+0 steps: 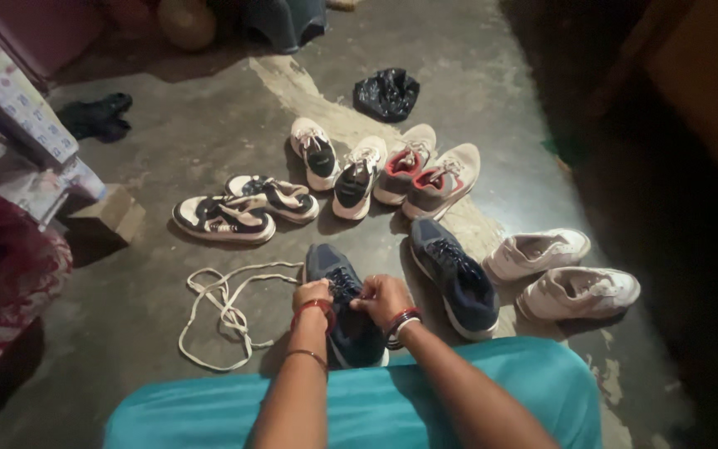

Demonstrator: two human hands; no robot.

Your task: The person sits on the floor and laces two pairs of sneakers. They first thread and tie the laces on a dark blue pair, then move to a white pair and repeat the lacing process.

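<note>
head cam, both hands, l hand (312,293) & r hand (382,299), on navy shoe (344,309) laces

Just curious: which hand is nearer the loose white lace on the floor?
Left. The left hand is just right of the lace; the right hand is farther right, on the navy shoe.

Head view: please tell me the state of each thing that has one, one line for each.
Left hand: closed on the laces of the navy shoe.
Right hand: closed on the same laces.
Navy shoe: upright on the floor, under both hands.
Second navy shoe: upright, laced, untouched.
Loose white lace: lying tangled on the floor, out of any shoe.
Black plastic bag: crumpled.
White shoes: upright, side by side.
</note>
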